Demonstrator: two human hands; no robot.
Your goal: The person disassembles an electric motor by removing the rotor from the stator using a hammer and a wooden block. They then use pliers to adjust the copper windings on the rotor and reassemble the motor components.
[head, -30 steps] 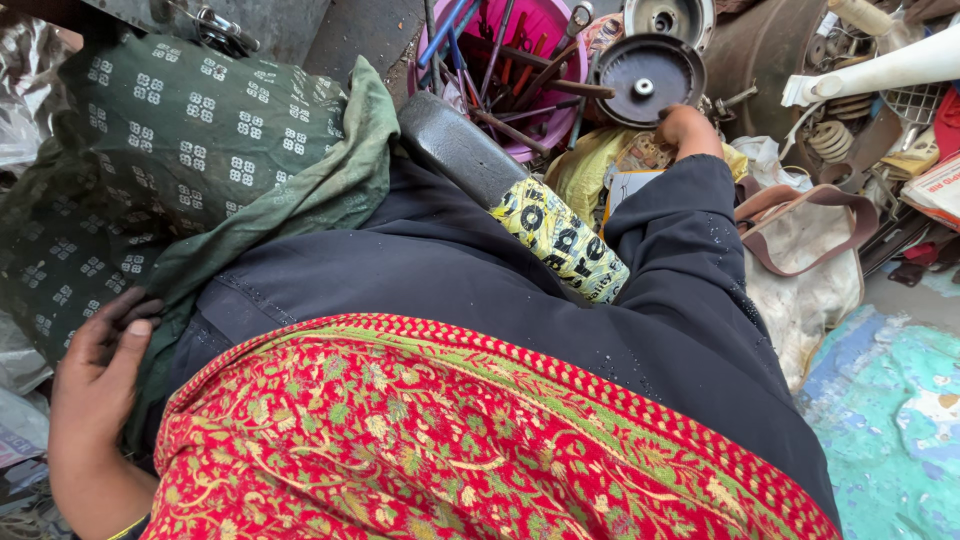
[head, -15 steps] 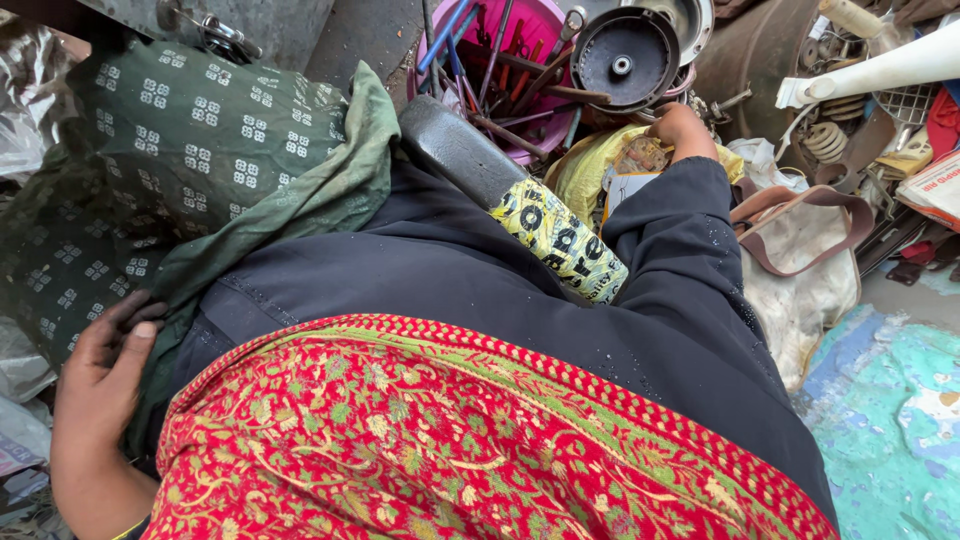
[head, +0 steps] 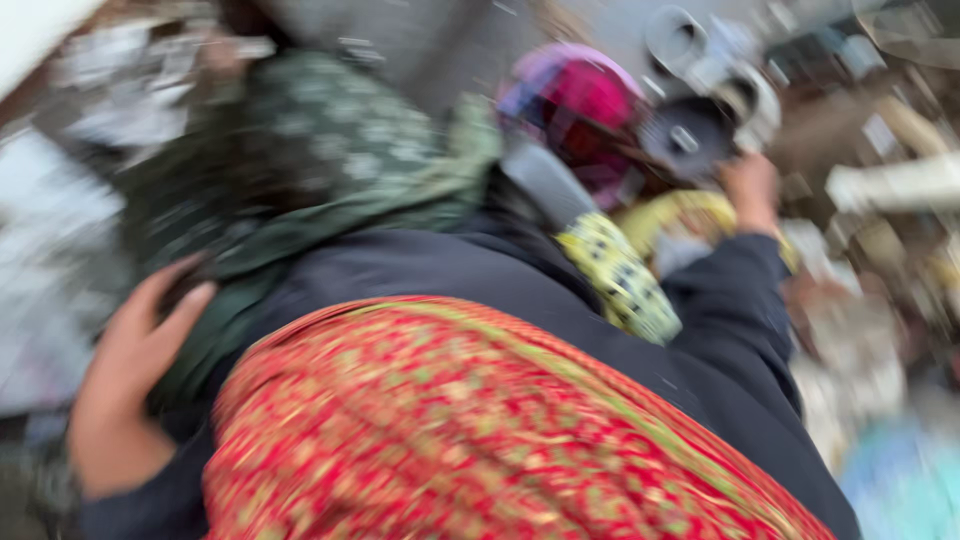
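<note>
At the lower left of the frame, the left hand [head: 135,385] lies flat with fingers spread, pressed against the dark green patterned cloth [head: 330,170] that fills the upper left and middle; it grips nothing, only rests on the fold. Below and toward the centre, a red and gold patterned shawl [head: 450,430] covers the lower middle, with a dark navy garment [head: 420,265] showing above it. Right of centre, a grey handle with a yellow patterned wrap [head: 610,270] slants down across the navy sleeve. Above it sits a pink and magenta basket [head: 585,105]. At the upper right, the right hand [head: 752,190] is raised against a round black metal disc [head: 690,135]; the picture is badly smeared, so whether the fingers close on it I cannot tell.
</note>
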